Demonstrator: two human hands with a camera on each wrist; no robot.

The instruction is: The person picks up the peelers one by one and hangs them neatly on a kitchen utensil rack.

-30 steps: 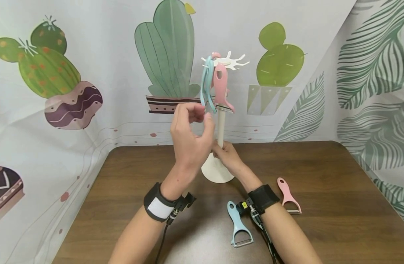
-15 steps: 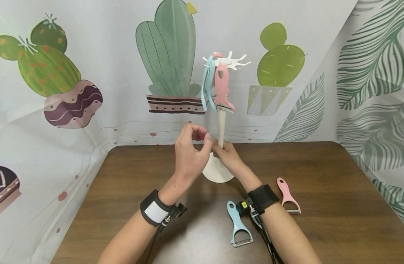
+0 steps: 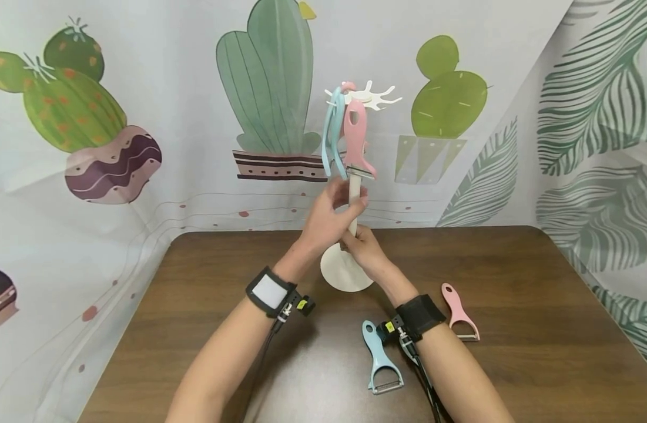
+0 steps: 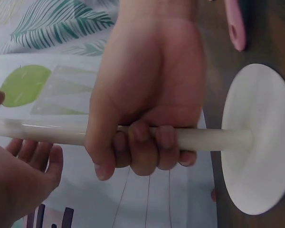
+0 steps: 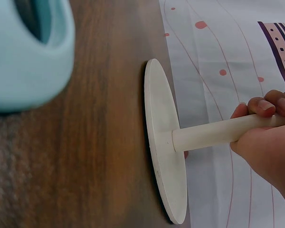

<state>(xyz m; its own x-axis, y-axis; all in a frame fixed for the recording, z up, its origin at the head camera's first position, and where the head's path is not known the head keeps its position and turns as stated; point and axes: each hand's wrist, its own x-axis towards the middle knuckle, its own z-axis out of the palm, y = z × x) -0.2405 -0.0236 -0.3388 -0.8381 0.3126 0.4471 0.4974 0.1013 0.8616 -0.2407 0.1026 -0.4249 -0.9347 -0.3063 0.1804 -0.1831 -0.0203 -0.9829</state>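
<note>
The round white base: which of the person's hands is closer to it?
Right: the right hand grips the pole low, above the round white base; the left hand is at the pole farther up.

On the table (image 3: 207,282), one peeler (image 3: 375,346) lay at five o'clock from the stand (image 3: 354,189), a second peeler (image 3: 456,306) at four o'clock. Other peelers (image 3: 355,138) hung from the stand's top; a cloth (image 3: 185,111) stood at twelve o'clock, behind the table.
</note>
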